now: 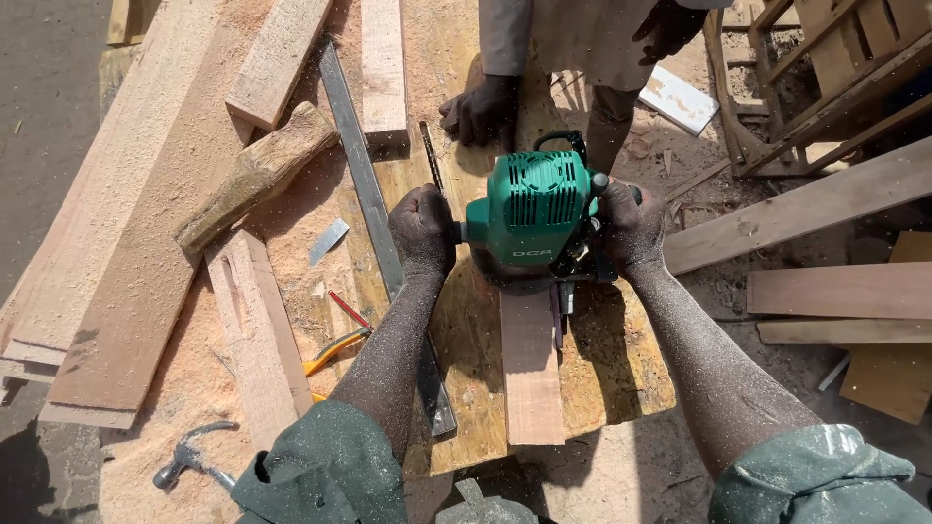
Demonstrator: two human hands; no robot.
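A green electric router (532, 209) stands on a narrow wooden strip (531, 374) that lies on a plywood board (621, 369). My left hand (423, 231) grips its left handle and my right hand (631, 228) grips its right handle. Sawdust covers both forearms and flies through the air. Across the board, another person's hand (481, 109) presses down on the wood beyond the router.
A long metal straightedge (374, 209) runs along the board's left side. Planks (126, 262) and a rough log piece (254, 175) lie left. Pliers (335, 351), a red pencil (348, 311) and a hammer (189, 458) rest in sawdust. Wooden frames (825, 78) stand at right.
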